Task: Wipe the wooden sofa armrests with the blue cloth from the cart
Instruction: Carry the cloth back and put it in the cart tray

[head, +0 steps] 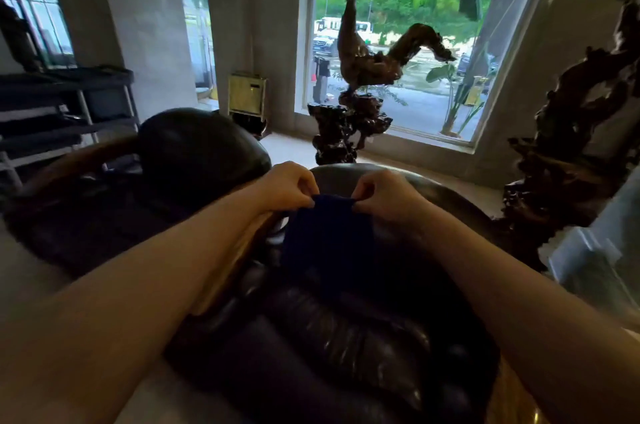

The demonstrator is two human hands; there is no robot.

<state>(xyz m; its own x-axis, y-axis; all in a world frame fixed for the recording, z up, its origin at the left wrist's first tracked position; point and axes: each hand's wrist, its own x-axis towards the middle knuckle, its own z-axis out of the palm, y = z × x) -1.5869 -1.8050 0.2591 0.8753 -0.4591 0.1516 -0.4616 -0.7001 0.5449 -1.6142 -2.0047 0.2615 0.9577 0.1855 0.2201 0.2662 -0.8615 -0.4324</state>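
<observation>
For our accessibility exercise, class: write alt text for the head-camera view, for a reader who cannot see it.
Two bare hands, left and right, pinch the top edge of a dark blue cloth between them, so it hangs over a dark leather sofa with a curved wooden armrest. Behind stand a wooden sculpture, a window and, far left, a cart.

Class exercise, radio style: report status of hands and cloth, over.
Left hand and right hand pinching blue cloth top corners. Cloth hanging. Nothing in the way.

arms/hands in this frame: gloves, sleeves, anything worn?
Nothing worn that shows. Left hand and right hand are bare, no gloves; no rings, watch or bands can be made out. Both forearms are bare up to the frame edge, no sleeve in view.
</observation>
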